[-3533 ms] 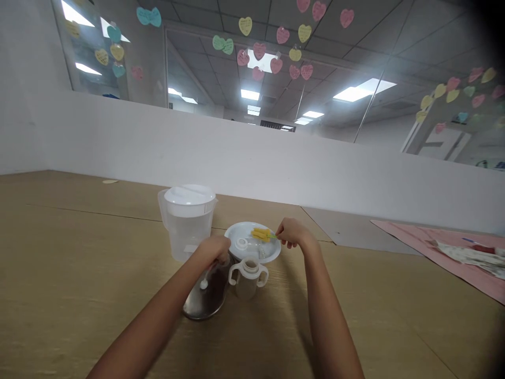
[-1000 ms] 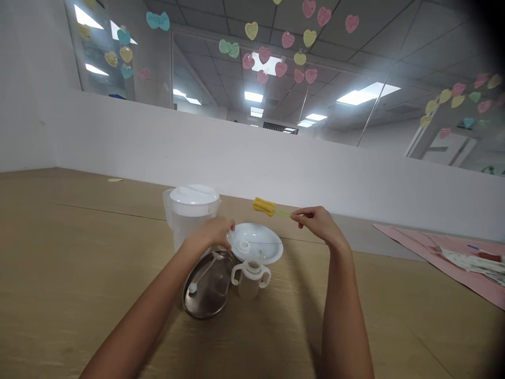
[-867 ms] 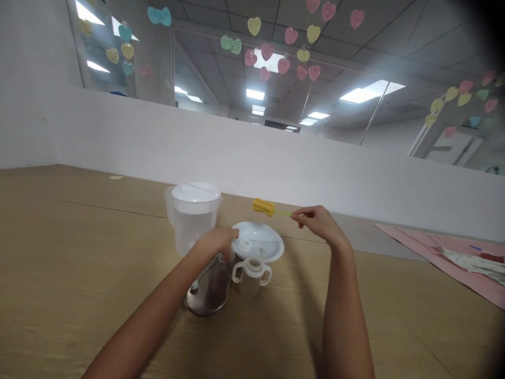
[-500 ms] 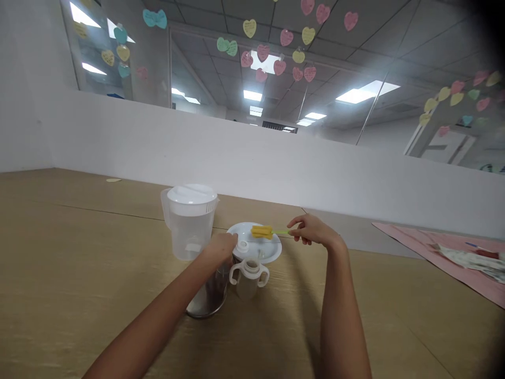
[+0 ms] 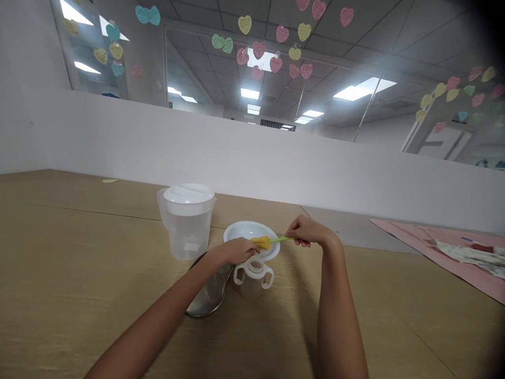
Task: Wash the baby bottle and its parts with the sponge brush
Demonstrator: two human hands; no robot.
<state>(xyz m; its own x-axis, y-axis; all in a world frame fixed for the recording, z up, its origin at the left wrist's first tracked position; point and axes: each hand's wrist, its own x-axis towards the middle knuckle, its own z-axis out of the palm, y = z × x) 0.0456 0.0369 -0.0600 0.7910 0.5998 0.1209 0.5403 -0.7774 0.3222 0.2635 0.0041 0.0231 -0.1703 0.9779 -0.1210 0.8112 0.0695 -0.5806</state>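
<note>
Sponge (image 5: 262, 242) at left fingers (image 5: 248, 249), tray (image 5: 203, 305) partly hidden

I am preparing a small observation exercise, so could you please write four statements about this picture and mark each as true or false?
1. The right hand holds the green handle of the yellow sponge brush. True.
2. The pitcher has no lid. False: a white lid covers it.
3. The cup with two handles is open at the top. True.
4. The pink cloth lies at the picture's left edge. False: it lies on the right side.
</note>
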